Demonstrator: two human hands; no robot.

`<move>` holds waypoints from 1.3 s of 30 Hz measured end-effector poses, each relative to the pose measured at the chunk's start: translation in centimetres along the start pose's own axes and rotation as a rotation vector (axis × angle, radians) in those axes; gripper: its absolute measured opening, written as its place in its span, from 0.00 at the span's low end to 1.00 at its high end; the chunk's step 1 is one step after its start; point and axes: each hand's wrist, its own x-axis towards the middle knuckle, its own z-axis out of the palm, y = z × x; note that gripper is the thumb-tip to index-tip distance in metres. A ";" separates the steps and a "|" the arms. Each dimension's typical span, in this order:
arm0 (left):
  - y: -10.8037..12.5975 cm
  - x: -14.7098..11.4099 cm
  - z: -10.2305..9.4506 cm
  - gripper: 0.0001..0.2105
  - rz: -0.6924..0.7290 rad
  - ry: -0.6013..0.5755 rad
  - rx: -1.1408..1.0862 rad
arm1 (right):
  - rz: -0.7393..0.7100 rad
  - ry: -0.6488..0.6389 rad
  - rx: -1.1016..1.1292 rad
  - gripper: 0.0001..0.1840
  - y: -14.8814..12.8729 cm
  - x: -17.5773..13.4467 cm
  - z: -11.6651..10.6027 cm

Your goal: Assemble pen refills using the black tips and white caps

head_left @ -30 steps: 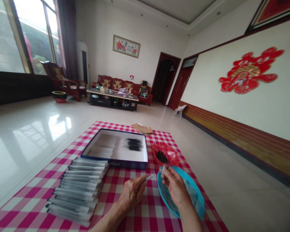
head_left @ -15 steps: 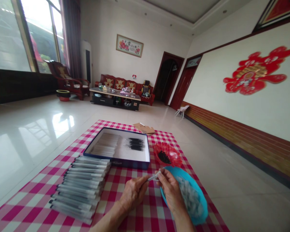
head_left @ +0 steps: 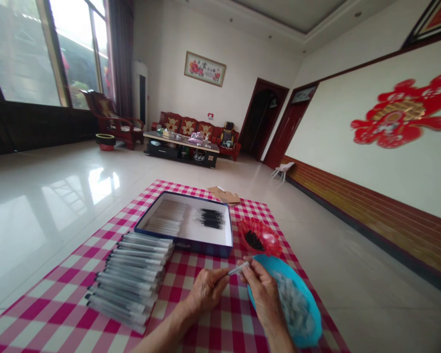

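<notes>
Left hand (head_left: 206, 291) is pinched on a slim clear plastic pen barrel (head_left: 238, 269), held just above the red-and-white checked cloth (head_left: 59, 323). Barrel's long axis runs left-near to right-far, free tip toward the right hand (head_left: 262, 289). Right hand's fingertips (head_left: 247, 268) are closed at that tip; whether they grip a small part there is too small to tell. Right hand sits over the near-left rim of the blue round plastic bowl (head_left: 314, 328) of pale small pieces. Red flower-shaped dish (head_left: 259, 238) lies just beyond; blue-edged flat box (head_left: 187, 242) and the row of bagged pens (head_left: 132, 279) lie left. Bowl's near edge and both forearms are cut off.
</notes>
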 end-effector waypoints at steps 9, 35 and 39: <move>-0.5 -0.8 0.5 0.13 0.151 0.127 0.427 | 0.059 0.027 0.036 0.23 0.0 0.1 0.4; 4.3 1.1 -1.6 0.11 -0.007 -0.025 0.532 | -0.025 0.134 0.054 0.37 -2.5 -1.2 0.9; 5.5 1.0 -4.2 0.10 -0.033 -0.057 0.563 | -0.116 0.113 -0.102 0.33 -1.5 -4.5 2.5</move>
